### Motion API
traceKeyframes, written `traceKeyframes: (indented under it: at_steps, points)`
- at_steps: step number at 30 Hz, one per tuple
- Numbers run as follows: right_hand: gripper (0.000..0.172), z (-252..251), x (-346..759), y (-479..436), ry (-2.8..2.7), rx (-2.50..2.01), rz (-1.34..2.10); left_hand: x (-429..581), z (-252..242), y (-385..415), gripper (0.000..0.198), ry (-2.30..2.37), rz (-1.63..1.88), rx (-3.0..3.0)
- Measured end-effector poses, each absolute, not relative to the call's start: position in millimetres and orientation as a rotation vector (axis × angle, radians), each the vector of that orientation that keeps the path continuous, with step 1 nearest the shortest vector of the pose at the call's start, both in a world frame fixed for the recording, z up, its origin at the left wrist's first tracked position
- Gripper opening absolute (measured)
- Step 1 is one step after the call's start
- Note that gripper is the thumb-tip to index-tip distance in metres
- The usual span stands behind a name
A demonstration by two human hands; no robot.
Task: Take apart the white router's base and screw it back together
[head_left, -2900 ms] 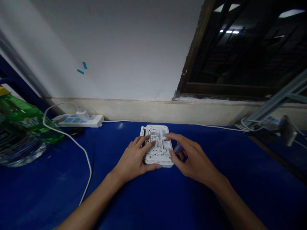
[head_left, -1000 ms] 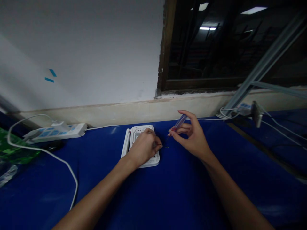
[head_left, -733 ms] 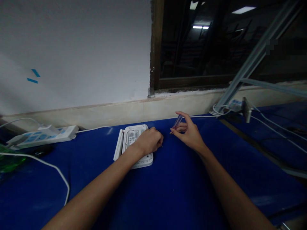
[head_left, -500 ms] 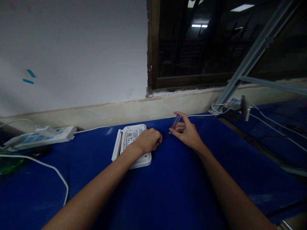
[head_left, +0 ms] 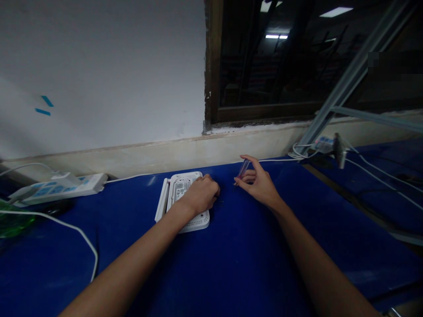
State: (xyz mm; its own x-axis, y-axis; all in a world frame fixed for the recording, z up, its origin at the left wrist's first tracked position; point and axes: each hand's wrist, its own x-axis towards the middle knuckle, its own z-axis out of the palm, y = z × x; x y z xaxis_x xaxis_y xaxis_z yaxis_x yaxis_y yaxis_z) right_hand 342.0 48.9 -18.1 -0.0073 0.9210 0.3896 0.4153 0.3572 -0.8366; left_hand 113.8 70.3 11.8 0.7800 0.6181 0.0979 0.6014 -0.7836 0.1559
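A white router (head_left: 194, 225) lies underside up on the blue table, its label and vent holes showing and its antenna (head_left: 162, 200) folded along the left side. My left hand (head_left: 202, 193) is over the router's right part, fingers curled and pressed together; whatever they pinch is hidden. Just right of those fingers, tiny specks (head_left: 221, 201), too small to name, rest on the tabletop. Further right, my right hand (head_left: 256, 181) grips a small screwdriver (head_left: 243, 168) by its clear, purplish handle, with the tip end pointing down toward the table.
At the left stand a white power strip (head_left: 94, 185) with a plug in it and a loose white cable (head_left: 74, 226). Green see-through material (head_left: 16, 222) lies beside them. A metal frame post (head_left: 322, 121), coiled cables (head_left: 297, 152) and a second power strip (head_left: 324, 143) occupy the back right.
My left hand has shifted slightly left, back over the router, uncovering the tiny specks on the table. My right hand keeps its hold on the screwdriver, nearly still. The view has shifted slightly.
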Motion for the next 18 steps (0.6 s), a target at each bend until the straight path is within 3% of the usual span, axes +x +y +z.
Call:
traceKeyframes:
  at_steps: [18]
  points:
    - [0.077, -23.3, 344.6, 52.7, -1.596, -1.237, 0.643, 113.0, -2.2, 69.1, 0.019, 0.926, 0.327, 2.701]
